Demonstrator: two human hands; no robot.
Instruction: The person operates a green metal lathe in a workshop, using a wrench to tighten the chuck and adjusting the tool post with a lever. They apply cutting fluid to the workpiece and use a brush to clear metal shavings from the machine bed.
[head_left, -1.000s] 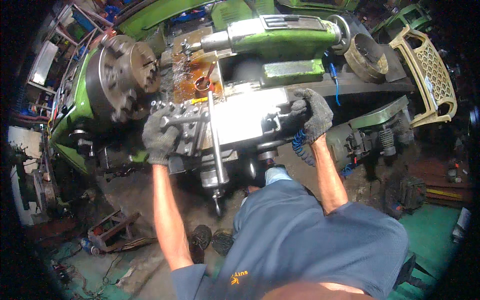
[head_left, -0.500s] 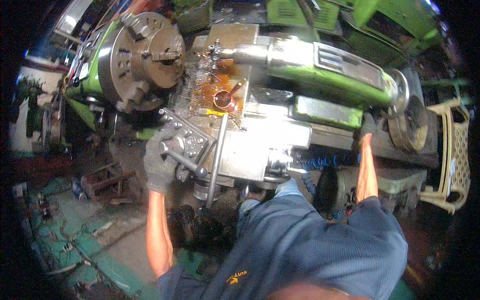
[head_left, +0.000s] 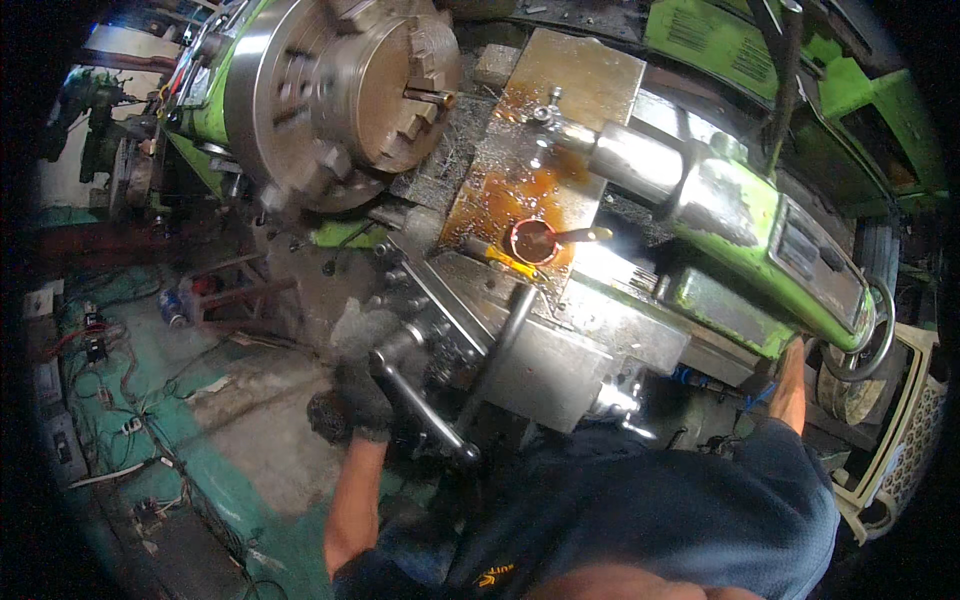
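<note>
My left hand [head_left: 362, 395], in a dark grey glove, is beside the lathe's tool post [head_left: 430, 335]. Its fingers are blurred, so their grip is unclear. A metal lever with a ball end [head_left: 425, 410] slants down from the tool post, just right of the glove. My right forearm [head_left: 789, 395] reaches up to the green tailstock base [head_left: 735, 310], which hides the hand. On the oily metal plate [head_left: 575, 75] stands a reddish cup [head_left: 533, 242] with a brush-like handle [head_left: 584, 235] leaning out. A yellow-handled tool [head_left: 511, 262] lies against it.
The large chuck [head_left: 345, 95], its jaws blurred, stands at the upper left. Right of it extends the tailstock [head_left: 735, 205] with its handwheel [head_left: 875, 335]. A cream plastic chair [head_left: 890, 420] stands at far right. Cables [head_left: 150, 415] trail over the green floor at left.
The view has shifted and turned, so the lathe appears closer and tilted. My left hand has moved down off the tool post's top. My right hand has gone out of sight behind the tailstock base.
</note>
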